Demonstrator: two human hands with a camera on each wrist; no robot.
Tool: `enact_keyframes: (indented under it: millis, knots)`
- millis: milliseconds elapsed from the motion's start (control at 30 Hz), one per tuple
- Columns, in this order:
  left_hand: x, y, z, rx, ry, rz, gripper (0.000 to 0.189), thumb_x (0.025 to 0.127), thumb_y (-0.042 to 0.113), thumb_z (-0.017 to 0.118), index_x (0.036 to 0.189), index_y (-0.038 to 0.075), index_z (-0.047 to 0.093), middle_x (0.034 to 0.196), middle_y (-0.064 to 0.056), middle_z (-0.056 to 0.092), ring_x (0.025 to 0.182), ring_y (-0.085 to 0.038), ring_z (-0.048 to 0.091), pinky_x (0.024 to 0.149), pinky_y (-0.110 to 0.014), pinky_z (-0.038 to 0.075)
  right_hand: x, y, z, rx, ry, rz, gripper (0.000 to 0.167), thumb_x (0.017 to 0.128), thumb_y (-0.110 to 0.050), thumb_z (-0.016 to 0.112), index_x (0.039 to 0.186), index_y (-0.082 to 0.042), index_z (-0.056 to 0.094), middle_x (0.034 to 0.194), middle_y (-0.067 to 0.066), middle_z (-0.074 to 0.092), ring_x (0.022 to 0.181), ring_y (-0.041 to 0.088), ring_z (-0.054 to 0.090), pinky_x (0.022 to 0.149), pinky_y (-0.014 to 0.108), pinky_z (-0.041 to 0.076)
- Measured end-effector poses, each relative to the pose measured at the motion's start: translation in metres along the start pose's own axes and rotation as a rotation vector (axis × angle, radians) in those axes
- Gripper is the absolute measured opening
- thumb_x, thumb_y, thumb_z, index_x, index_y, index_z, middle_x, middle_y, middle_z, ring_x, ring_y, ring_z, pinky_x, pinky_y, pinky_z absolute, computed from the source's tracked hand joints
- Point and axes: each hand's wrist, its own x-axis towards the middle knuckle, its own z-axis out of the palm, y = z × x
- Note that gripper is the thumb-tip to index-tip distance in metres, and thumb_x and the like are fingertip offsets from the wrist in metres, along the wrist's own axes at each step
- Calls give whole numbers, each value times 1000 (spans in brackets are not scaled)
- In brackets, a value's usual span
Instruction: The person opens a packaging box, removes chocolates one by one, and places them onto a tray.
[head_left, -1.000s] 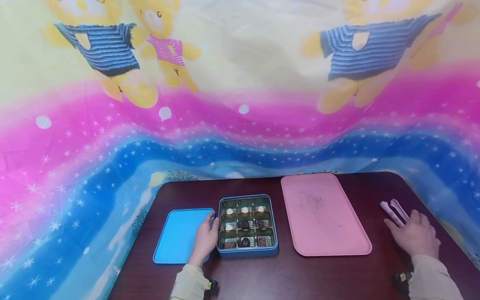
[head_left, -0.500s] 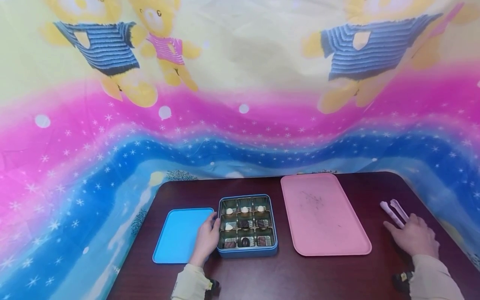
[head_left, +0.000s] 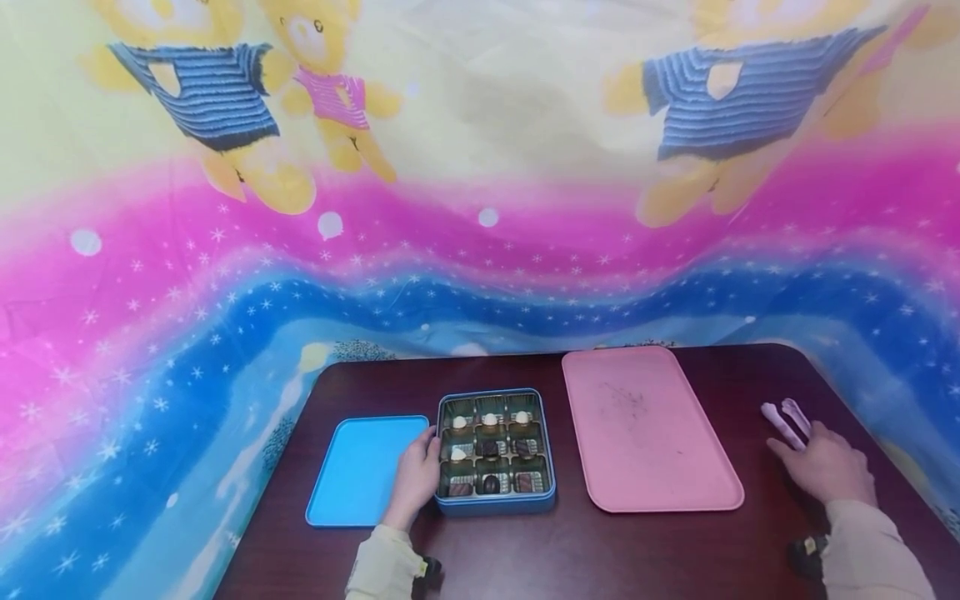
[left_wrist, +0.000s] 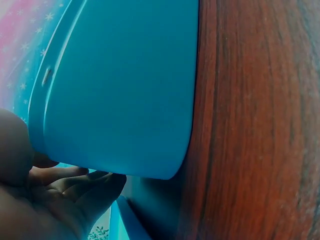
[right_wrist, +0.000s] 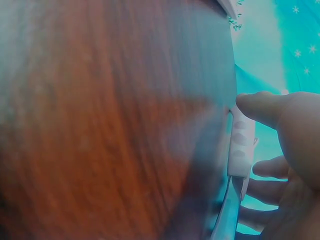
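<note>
In the head view, a square blue tin (head_left: 495,504) holds chocolates, dark and white, in a divided gold insert. My left hand (head_left: 414,471) lies along the tin's left side, between it and a flat blue lid (head_left: 360,471). In the left wrist view, its fingers (left_wrist: 97,192) extend to the tin's wall (left_wrist: 120,90). At the far right, my right hand (head_left: 831,467) is at a pair of pale tongs (head_left: 782,423), covering their near part. In the right wrist view, thumb and fingers are spread on either side of the tongs (right_wrist: 241,150), not closed round them.
A pink tray (head_left: 660,433) with dark marks lies on the dark wooden table (head_left: 517,558), between the tin and the tongs. Behind the table hangs a patterned cloth (head_left: 480,250) with bears.
My left hand has shifted slightly right, off the lid's edge and against the tin. My right hand has edged forward over the tongs. Tin and tray have stayed put.
</note>
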Motion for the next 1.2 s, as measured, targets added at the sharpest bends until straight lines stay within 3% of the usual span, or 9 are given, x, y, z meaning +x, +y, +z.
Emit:
enact_keyframes:
  millis: [133,400,533,833,1200]
  knots:
    - [2,0,0,-15,-13,-35,40,107,11,47,138,-13,54,133,-30,60,125,-45,55,104,-58,44,2,-1,-3,1,-24,-5,92,94,-59,60,125,24,38,100,45,51,83,65,51,63,66,43]
    - [4,-2,2,-163,-73,-169,43,108,14,44,143,-11,48,138,-27,57,131,-42,52,108,-57,42,6,1,-2,-31,-9,-64,84,94,-46,65,118,29,40,88,41,54,80,57,55,70,65,42]
    - [4,0,2,-164,-79,-174,43,109,14,43,144,-11,48,138,-27,57,129,-41,53,106,-57,43,7,4,-2,-46,-4,-73,74,94,-40,66,108,29,44,81,37,53,78,55,55,71,64,42]
    - [4,3,0,-165,-74,-160,43,108,13,43,143,-12,48,136,-29,58,128,-42,55,106,-57,43,6,9,-5,-46,-38,-41,45,92,-30,65,82,12,54,70,23,54,64,38,54,58,54,45]
    - [3,4,2,-178,-58,-167,42,108,11,43,142,-12,49,135,-28,59,125,-41,57,104,-56,45,-1,5,-10,-40,-78,25,41,94,-29,61,79,9,57,69,21,56,63,34,54,57,52,45]
